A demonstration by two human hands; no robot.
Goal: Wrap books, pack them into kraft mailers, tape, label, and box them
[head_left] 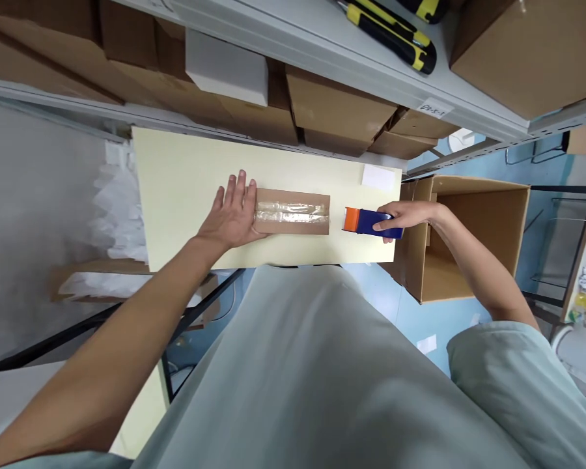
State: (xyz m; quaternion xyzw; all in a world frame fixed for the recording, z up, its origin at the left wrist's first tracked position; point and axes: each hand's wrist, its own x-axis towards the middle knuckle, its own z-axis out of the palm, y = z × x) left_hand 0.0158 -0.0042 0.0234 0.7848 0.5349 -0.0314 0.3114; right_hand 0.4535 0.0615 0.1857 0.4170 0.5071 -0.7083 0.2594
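The right hand (396, 218) has its grip closed around a narrow blue-and-orange box (364, 221) (its markings too small to make out), held to the right of the taped cardboard package (293, 228) and apart from it. The left hand (234, 212) is open, fingers spread, touching the left end of the package, part of which it hides. Shiny clear tape (293, 213) runs lengthwise along the package's top.

There is one package, one narrow box and one white slip (378, 177), which lies beyond the package to the right. All rest on or over a pale yellow worktop (185, 176). Beyond the package, a grey shelf (322, 55) bears at least two yellow-and-black tools (395, 32), one cut off by the frame (their kind is unclear). Well right of the package stands one large open carton (473, 241), above a blue floor (385, 286); a grey wall (24, 195) is far left.
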